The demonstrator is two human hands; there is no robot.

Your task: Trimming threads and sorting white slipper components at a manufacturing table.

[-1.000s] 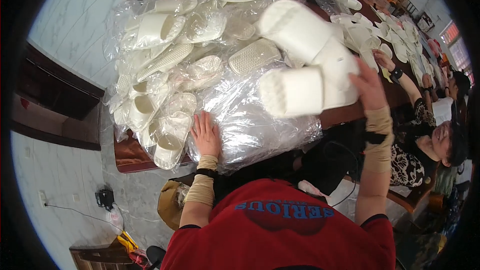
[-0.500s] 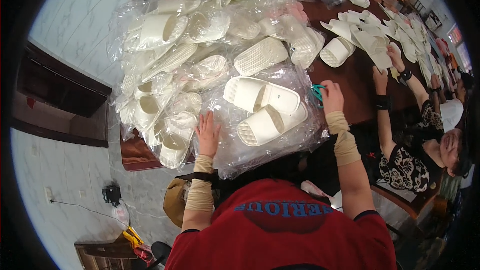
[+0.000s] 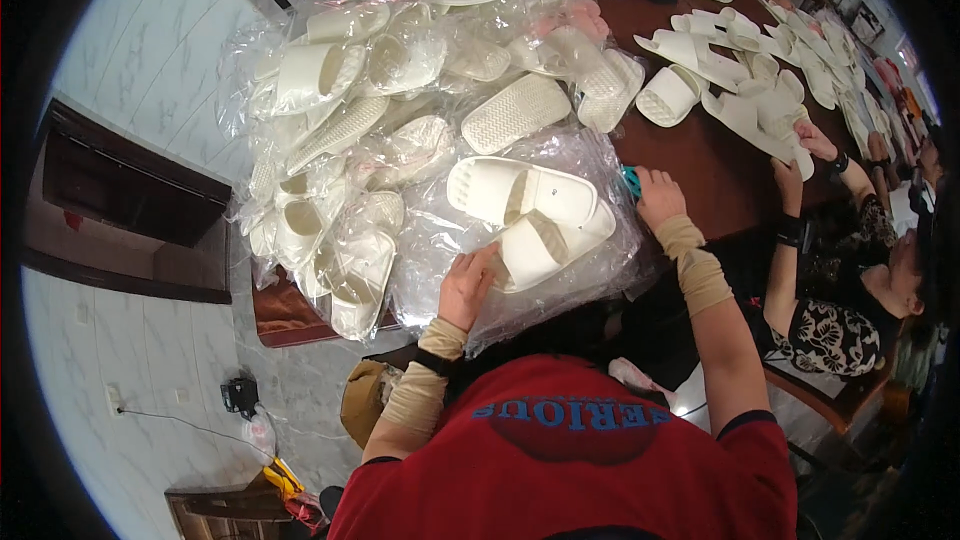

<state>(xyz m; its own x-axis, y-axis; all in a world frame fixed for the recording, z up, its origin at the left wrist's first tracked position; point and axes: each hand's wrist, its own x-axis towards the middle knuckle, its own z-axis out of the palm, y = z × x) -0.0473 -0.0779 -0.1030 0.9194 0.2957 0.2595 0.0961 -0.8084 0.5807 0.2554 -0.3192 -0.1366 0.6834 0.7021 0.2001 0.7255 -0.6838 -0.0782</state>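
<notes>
Two white slide slippers lie partly overlapped on clear plastic bags in front of me: an upper slipper (image 3: 485,188) and a lower slipper (image 3: 540,252). My left hand (image 3: 468,285) is closed at the toe end of the lower slipper, its fingertips on the rim. My right hand (image 3: 660,197) is closed at the right edge of the plastic, fingers curled beside a small teal tool (image 3: 631,180) that looks like scissors or snips. Its blades do not show. Both my wrists are wrapped in tan bandage.
A heap of bagged white slippers (image 3: 340,120) covers the table's left and far side. Loose white slippers (image 3: 700,58) spread over the brown table (image 3: 680,160) at the right. There a co-worker's hands (image 3: 815,145) hold a slipper. A dark cabinet (image 3: 130,190) stands at the left.
My left hand has moved right from the plastic to the lower slipper's toe, its fingers drawing together. My right hand stays beside the teal tool. The co-worker's slipper has shifted nearer to them.
</notes>
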